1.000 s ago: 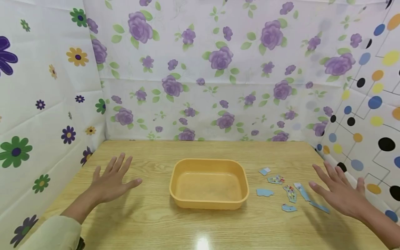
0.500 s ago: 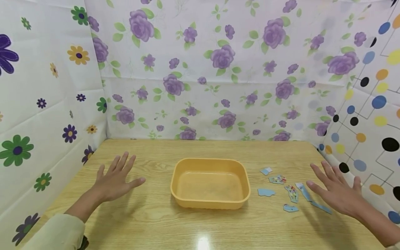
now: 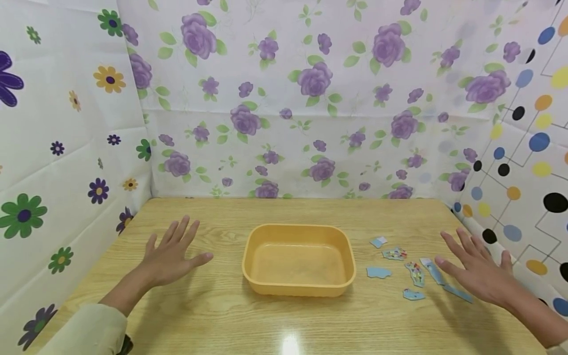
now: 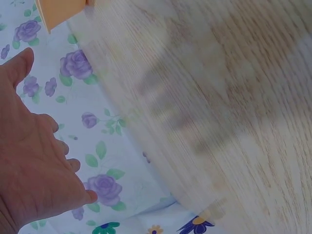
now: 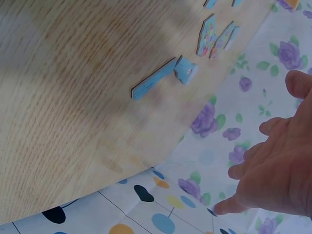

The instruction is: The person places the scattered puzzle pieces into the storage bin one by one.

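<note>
My left hand (image 3: 170, 259) hovers over the left part of the table, fingers straight and spread, holding nothing. On the right, my right hand (image 3: 481, 271) is likewise spread and bare above the table. Between them stands an orange-yellow plastic basin (image 3: 299, 290) with nothing in it. Several flat, light-blue puzzle pieces lie scattered between basin and right hand. Among them are a plain blue piece (image 3: 378, 272), a piece with colourful print (image 3: 416, 274) and a long thin strip (image 3: 458, 293). That strip (image 5: 153, 79), in the right wrist view, meets another blue piece (image 5: 185, 69).
The wood-grain table (image 3: 213, 315) is walled in by printed cloths: purple roses (image 3: 284, 148) behind, coloured flowers (image 3: 80, 162) at left, dots (image 3: 532, 172) at right. A basin corner (image 4: 61, 9) shows at the top of the left wrist view.
My left hand has drifted a little to the right, towards the basin. The right hand, basin and pieces have kept their places apart from a slight shift of the head view.
</note>
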{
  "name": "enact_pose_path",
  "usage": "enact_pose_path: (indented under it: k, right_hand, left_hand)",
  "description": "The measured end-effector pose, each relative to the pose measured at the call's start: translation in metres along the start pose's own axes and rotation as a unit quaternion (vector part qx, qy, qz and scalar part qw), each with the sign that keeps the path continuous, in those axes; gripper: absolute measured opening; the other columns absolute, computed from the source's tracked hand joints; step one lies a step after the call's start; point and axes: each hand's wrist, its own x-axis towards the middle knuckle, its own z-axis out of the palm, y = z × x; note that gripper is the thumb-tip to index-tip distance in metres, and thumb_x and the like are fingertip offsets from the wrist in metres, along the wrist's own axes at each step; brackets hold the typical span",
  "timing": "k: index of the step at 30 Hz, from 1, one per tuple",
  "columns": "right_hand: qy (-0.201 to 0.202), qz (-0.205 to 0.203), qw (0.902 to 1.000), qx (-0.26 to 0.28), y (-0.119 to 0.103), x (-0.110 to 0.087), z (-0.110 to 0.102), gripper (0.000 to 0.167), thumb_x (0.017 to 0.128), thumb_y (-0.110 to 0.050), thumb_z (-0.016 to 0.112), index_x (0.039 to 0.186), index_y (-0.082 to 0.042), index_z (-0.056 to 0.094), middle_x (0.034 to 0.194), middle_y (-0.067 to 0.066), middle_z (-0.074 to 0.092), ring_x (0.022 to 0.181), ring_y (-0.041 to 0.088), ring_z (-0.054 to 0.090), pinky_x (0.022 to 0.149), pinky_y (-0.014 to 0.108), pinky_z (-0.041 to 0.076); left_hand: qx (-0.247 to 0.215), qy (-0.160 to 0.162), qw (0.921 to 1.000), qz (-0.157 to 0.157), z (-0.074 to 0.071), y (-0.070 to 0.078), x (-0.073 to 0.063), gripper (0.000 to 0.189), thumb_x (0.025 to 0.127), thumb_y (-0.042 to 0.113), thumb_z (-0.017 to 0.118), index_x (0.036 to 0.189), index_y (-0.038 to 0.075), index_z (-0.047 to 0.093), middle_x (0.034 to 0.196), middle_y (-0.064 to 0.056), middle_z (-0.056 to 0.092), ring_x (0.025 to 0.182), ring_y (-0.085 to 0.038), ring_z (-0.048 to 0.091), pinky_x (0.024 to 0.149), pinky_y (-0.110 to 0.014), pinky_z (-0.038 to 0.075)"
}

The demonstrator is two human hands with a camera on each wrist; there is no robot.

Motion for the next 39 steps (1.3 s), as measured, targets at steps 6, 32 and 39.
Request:
enact_pose_path:
  k: [6, 32, 39]
  right_hand:
    - [-0.004, 0.002, 1.0000, -0.002, 0.002, 0.001, 0.000, 0.078, 0.100, -0.053, 0.038, 0.155, -0.019, -0.005, 0.156, 0.022, -0.016, 0.138, 0.050, -0.018, 0.084, 0.079, -0.027]
    - [-0.003, -0.031, 0.9995, -0.012, 0.008, 0.009, 0.005, 0.080, 0.100, -0.046, 0.046, 0.155, -0.007, 0.002, 0.153, 0.034, 0.004, 0.115, 0.067, 0.036, 0.058, 0.058, 0.045]
    - [0.001, -0.031, 0.9995, -0.005, 0.010, 0.011, 0.006, 0.080, 0.099, -0.046, 0.048, 0.155, -0.007, 0.005, 0.152, 0.036, 0.006, 0.118, 0.067, 0.031, 0.059, 0.060, 0.045]
  left_hand:
    - [-0.001, -0.001, 1.0000, 0.000, 0.001, 0.004, 0.001, 0.095, 0.091, 0.068, 0.043, 0.156, 0.010, 0.003, 0.160, -0.018, -0.008, 0.143, -0.045, -0.006, 0.103, -0.073, -0.014]
    - [-0.055, 0.016, 0.9980, 0.026, 0.014, 0.020, 0.005, 0.102, 0.085, 0.065, 0.058, 0.156, 0.013, 0.008, 0.161, -0.015, -0.002, 0.144, -0.043, 0.001, 0.103, -0.074, -0.003]
    - [-0.087, 0.031, 0.9950, 0.037, 0.019, 0.022, 0.006, 0.106, 0.080, 0.063, 0.066, 0.155, 0.010, 0.013, 0.160, -0.018, 0.002, 0.142, -0.049, 0.005, 0.103, -0.072, 0.001]
